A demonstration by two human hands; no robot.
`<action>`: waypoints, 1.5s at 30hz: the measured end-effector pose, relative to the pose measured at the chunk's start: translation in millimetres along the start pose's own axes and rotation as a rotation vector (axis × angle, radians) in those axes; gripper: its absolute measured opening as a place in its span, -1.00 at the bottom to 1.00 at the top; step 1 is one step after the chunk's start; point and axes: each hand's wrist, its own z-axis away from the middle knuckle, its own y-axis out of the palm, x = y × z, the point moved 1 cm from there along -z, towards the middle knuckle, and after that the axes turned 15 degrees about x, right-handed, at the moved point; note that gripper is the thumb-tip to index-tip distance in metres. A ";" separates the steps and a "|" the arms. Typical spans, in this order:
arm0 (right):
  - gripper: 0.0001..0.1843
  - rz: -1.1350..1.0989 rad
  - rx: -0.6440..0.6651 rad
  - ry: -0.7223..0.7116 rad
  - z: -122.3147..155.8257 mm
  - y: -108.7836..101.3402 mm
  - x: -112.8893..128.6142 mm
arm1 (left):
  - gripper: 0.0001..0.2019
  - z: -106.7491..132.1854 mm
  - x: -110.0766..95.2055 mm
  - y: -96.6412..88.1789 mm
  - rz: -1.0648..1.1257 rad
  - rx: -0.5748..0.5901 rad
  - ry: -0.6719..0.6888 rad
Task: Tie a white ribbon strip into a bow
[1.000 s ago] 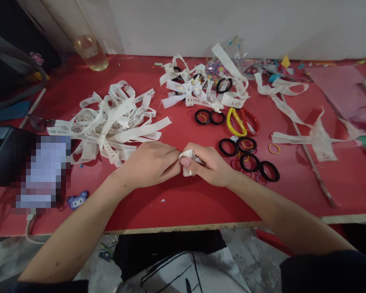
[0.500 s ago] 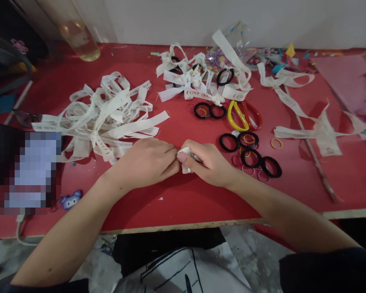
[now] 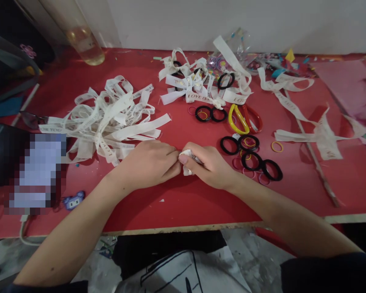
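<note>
My right hand [image 3: 215,166] is closed around a crumpled piece of white ribbon [image 3: 187,171], its thumb pressed on top. Against it, my left hand [image 3: 152,163] has its fingers curled shut at the ribbon's left side; what lies inside those fingers is hidden. Left of the hands spreads a loose pile of printed white ribbons [image 3: 110,118]. Black hair ties [image 3: 251,160] and thin coloured elastic bands [image 3: 277,146] lie to the right. Farther back sit ribbon bows [image 3: 187,83], some with black hair ties attached.
Yellow-and-red-handled scissors [image 3: 239,120] lie behind the hair ties. A phone [image 3: 42,171] on a cable and a purple charm [image 3: 74,200] are at left. A bottle [image 3: 90,49] stands at the back. A thin stick [image 3: 317,162] and more ribbon [image 3: 326,134] occupy the right side.
The whole view has shifted slightly, with things appearing a little lower and to the right. Both hands stay together at the ribbon with hardly any visible movement.
</note>
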 end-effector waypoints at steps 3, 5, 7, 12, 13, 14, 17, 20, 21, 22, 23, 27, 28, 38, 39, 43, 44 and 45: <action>-0.78 0.004 -0.002 0.000 -0.1 -0.4 -0.1 | -0.71 -0.3 -0.2 -0.7 0.000 -0.010 0.005; -0.77 -0.005 -0.007 -0.014 0.3 -0.7 0.5 | -0.70 -0.3 -0.8 -2.2 0.005 -0.017 0.006; -0.77 -0.041 -0.007 -0.045 0.9 -0.8 1.6 | -0.70 0.0 -1.7 -4.7 0.021 -0.033 0.012; -0.75 -0.200 -0.005 -0.123 2.6 -0.4 4.2 | -0.68 1.1 -4.1 -10.6 0.224 -0.059 0.054; -0.75 -0.228 -0.005 -0.127 2.8 -0.4 4.4 | -0.67 1.2 -4.3 -11.2 0.290 -0.050 0.061; -0.74 -0.255 -0.004 -0.126 2.8 -0.3 4.5 | -0.66 1.2 -4.3 -11.5 0.356 -0.040 0.065; -0.72 -0.345 0.006 -0.125 2.7 -0.3 3.8 | -0.65 1.2 -4.2 -11.3 0.530 -0.023 0.084; -0.71 -0.413 0.010 -0.141 2.4 -0.2 2.4 | -0.65 1.0 -4.2 -10.0 0.615 -0.022 0.101; -0.71 -0.422 0.009 -0.143 2.3 -0.1 1.9 | -0.64 0.9 -4.3 -9.4 0.616 -0.024 0.100; -0.71 -0.422 0.007 -0.139 2.1 0.0 1.3 | -0.64 0.8 -4.4 -8.8 0.601 -0.028 0.092; -0.71 -0.414 0.002 -0.131 2.0 0.0 0.8 | -0.65 0.8 -4.5 -8.2 0.572 -0.038 0.076; -0.68 -0.348 -0.028 -0.096 1.3 0.8 -1.2 | -0.67 0.7 -4.7 -6.3 0.451 -0.086 -0.038; -0.67 -0.347 -0.032 -0.091 1.3 1.2 -1.8 | -0.68 0.7 -4.7 -6.1 0.448 -0.092 -0.057; -0.64 -0.510 -0.011 -0.104 0.5 1.4 -0.9 | -0.66 1.2 -4.1 -9.3 0.721 -0.044 -0.082; -0.64 -0.532 0.001 -0.106 0.0 1.0 -0.1 | -0.65 1.2 -3.9 -9.8 0.733 -0.047 -0.087; -0.68 -0.611 0.033 -0.135 -1.4 0.3 1.2 | -0.65 0.8 -3.5 -11.3 0.742 -0.073 -0.101; -0.70 -0.623 0.036 -0.143 -1.6 0.3 1.1 | -0.65 0.8 -3.4 -11.5 0.743 -0.080 -0.103; -0.72 -0.632 0.038 -0.149 -1.7 0.4 1.0 | -0.65 0.8 -3.3 -11.6 0.745 -0.087 -0.104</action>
